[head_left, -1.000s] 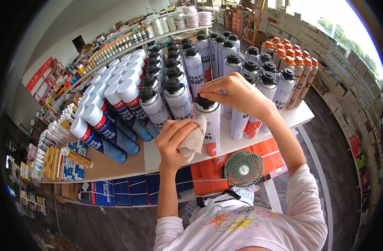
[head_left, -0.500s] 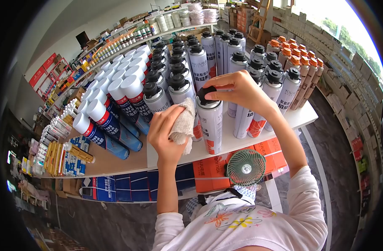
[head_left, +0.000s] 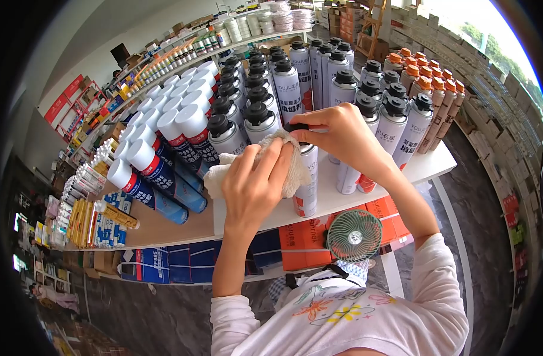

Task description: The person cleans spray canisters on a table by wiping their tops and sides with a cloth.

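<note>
My left hand [head_left: 252, 183] grips a beige cloth [head_left: 296, 171] and presses it against the upper side of a white spray foam can [head_left: 307, 199]. This can stands upright near the table's front edge, its lower part white with red. The fingers of my right hand [head_left: 345, 137] pinch the black cap [head_left: 297, 126] on top of it; the cloth and fingers hide part of the cap. Directly behind are rows of similar white cans with black tops [head_left: 260, 114]. More such cans [head_left: 392, 121] stand to the right of my right hand.
Blue cans with white caps [head_left: 154, 155] fill the table's left part, beside yellow and blue tubes [head_left: 93, 224]. Brown cans with orange tops [head_left: 442, 98] stand at the right end. A green fan [head_left: 354, 236] sits at my front, before orange boxes [head_left: 304, 244] under the white tabletop [head_left: 426, 171].
My left hand has moved right and up, bringing the cloth from beside the can onto its upper side. My right hand stays at the black cap.
</note>
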Demonstrator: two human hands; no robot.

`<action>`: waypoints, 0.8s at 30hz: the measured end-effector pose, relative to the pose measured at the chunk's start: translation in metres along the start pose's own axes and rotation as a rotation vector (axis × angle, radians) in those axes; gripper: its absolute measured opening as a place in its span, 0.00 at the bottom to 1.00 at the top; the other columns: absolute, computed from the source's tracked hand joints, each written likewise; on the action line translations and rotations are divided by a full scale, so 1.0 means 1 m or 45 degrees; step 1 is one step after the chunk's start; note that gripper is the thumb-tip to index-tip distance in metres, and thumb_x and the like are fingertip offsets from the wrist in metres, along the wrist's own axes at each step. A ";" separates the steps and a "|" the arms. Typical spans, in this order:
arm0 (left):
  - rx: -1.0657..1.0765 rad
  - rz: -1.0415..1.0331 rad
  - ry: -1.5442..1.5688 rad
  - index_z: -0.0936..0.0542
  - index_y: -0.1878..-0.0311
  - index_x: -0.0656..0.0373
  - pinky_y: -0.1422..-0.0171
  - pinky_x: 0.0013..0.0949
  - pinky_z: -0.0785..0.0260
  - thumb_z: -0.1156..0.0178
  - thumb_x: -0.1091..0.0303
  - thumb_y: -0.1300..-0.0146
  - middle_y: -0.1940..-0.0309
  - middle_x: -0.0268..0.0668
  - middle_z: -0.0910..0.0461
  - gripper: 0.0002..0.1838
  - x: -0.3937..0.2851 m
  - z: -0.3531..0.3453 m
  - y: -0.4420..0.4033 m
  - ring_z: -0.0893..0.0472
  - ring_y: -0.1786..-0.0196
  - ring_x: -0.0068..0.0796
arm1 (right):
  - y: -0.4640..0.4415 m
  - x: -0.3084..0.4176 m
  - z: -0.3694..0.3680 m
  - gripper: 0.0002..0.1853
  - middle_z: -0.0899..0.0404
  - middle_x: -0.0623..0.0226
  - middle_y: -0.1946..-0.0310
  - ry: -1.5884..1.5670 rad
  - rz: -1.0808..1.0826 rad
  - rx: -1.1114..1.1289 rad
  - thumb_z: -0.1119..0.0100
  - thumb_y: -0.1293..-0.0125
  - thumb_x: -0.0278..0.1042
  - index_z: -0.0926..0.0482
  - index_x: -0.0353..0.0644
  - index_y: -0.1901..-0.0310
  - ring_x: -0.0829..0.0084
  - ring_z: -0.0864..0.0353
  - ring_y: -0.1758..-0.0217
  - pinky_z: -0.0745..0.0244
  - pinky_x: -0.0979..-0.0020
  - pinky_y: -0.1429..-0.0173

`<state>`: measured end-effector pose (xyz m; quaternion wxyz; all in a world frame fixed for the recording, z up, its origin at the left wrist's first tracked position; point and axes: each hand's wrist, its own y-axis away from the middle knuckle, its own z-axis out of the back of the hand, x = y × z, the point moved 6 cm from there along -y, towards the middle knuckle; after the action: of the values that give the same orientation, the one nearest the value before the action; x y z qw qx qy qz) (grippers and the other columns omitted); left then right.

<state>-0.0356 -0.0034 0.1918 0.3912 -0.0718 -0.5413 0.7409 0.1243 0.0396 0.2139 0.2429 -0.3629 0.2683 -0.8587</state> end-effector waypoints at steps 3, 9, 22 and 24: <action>0.073 -0.069 -0.028 0.13 0.54 0.59 0.60 0.32 0.24 0.31 0.73 0.54 0.54 0.31 0.17 0.19 -0.001 0.003 0.000 0.20 0.59 0.32 | 0.001 0.005 0.002 0.14 0.14 0.50 0.72 0.013 -0.066 -0.011 0.27 0.39 0.36 0.11 0.37 0.55 0.59 0.13 0.71 0.18 0.67 0.62; 0.306 -0.046 0.256 0.14 0.58 0.58 0.61 0.36 0.23 0.28 0.74 0.63 0.59 0.28 0.19 0.22 0.018 0.005 -0.020 0.20 0.61 0.32 | 0.002 -0.002 -0.002 0.14 0.13 0.51 0.71 -0.021 -0.085 -0.044 0.27 0.39 0.39 0.10 0.40 0.56 0.57 0.11 0.68 0.17 0.65 0.59; 0.392 0.356 0.609 0.13 0.56 0.58 0.55 0.37 0.23 0.28 0.81 0.65 0.62 0.34 0.19 0.25 0.036 -0.003 0.021 0.17 0.59 0.38 | -0.011 -0.014 0.006 0.17 0.12 0.52 0.67 -0.089 -0.012 0.253 0.29 0.35 0.43 0.12 0.40 0.51 0.62 0.12 0.68 0.17 0.65 0.57; 0.280 0.393 0.562 0.13 0.54 0.55 0.55 0.37 0.21 0.24 0.80 0.73 0.60 0.30 0.19 0.32 0.039 0.003 0.020 0.18 0.58 0.35 | -0.019 -0.012 0.004 0.19 0.12 0.58 0.49 -0.066 0.080 0.497 0.28 0.35 0.39 0.13 0.44 0.45 0.65 0.11 0.51 0.17 0.67 0.43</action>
<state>-0.0740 0.0183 0.1877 0.3876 -0.2701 -0.3422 0.8122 0.1304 0.0601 0.2226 0.3421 -0.3224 0.1016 -0.8768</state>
